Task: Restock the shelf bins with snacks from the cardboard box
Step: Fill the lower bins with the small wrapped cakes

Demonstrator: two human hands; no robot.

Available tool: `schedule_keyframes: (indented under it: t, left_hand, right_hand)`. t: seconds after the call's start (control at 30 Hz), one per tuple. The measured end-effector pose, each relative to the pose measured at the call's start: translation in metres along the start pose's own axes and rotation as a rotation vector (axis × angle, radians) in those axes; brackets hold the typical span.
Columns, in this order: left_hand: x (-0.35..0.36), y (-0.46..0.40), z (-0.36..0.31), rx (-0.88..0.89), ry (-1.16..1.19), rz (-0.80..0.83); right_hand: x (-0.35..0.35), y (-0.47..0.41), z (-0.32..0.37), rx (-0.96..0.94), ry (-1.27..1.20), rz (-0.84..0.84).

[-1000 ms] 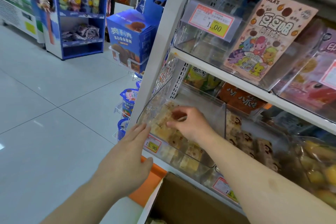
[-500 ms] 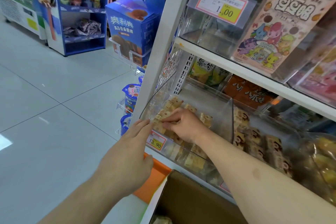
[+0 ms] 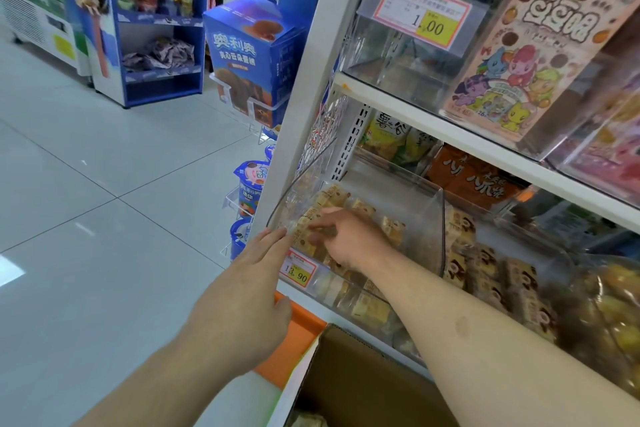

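Our right hand has slid toward the front left corner of the clear shelf bin, fingers curled on the wrapped snacks there. Our left hand stays open, fingertips against the bin's front edge. The cardboard box sits below.

A tall blue cardboard display box printed with white characters and a brown cake stands on a white wire rack at the end of the shelving. To its left, across the pale grey tiled floor, a blue open display stand holds colourful packets above and a heap of crumpled wrappers lower down. Farther left is a white chest freezer. Below the box, blue snack cups sit in wire holders.
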State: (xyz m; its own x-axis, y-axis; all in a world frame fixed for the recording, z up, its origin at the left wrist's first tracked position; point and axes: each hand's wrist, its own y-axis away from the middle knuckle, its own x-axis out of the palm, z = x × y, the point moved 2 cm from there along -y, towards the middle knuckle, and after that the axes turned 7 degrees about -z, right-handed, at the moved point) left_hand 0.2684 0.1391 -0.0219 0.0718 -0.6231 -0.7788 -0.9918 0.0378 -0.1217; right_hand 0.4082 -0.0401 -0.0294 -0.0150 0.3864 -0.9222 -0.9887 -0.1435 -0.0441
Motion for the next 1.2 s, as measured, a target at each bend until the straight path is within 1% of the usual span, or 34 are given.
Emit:
schedule_keyframes:
  t: [0.1, 0.2, 0.27, 0.33, 0.53, 0.6, 0.7, 0.77, 0.87, 0.97, 1.07, 1.2]
  left_hand:
    - [-0.001, 0.000, 0.000, 0.002, 0.000, -0.001]
    - [0.001, 0.000, 0.001, -0.001, 0.006, -0.002]
    - [0.002, 0.000, 0.002, -0.005, 0.008, -0.008]
    - [0.003, -0.001, 0.003, -0.004, 0.011, -0.010]
    - [0.003, -0.001, 0.004, 0.018, 0.002, -0.017]
    - [0.003, 0.000, 0.004, 0.015, -0.001, -0.014]
    - [0.003, -0.001, 0.001, 0.009, -0.006, -0.013]
    - [0.002, -0.001, 0.001, 0.008, -0.001, -0.010]
    - [0.002, -0.001, 0.001, 0.010, -0.002, -0.001]
    - [0.002, -0.001, 0.002, -0.001, -0.001, 0.006]
    - [0.003, -0.001, 0.002, -0.006, -0.002, 0.010]
    - [0.003, 0.000, 0.001, -0.014, -0.005, 0.020]
  right_hand:
    - [-0.001, 0.002, -0.002, -0.038, 0.068, -0.089]
    - [-0.003, 0.003, -0.005, -0.091, 0.016, -0.204]
    - [0.001, 0.002, -0.005, -0.128, -0.056, -0.155]
    - [0.005, 0.005, -0.003, -0.104, -0.119, -0.059]
    - [-0.001, 0.010, -0.004, -0.065, -0.125, 0.074]
    - [-0.001, 0.010, -0.005, -0.054, -0.099, 0.086]
    - [0.002, 0.008, -0.005, -0.049, 0.025, 0.039]
    - [0.001, 0.009, -0.005, -0.036, 0.002, 0.060]
    - [-0.010, 0.013, -0.008, -0.031, -0.109, 0.113]
    - [-0.026, 0.018, -0.016, 0.007, -0.139, 0.092]
    - [-0.040, 0.019, -0.027, 0.055, -0.066, 0.078]
    - [-0.042, 0.023, -0.028, 0.090, 0.072, 0.164]
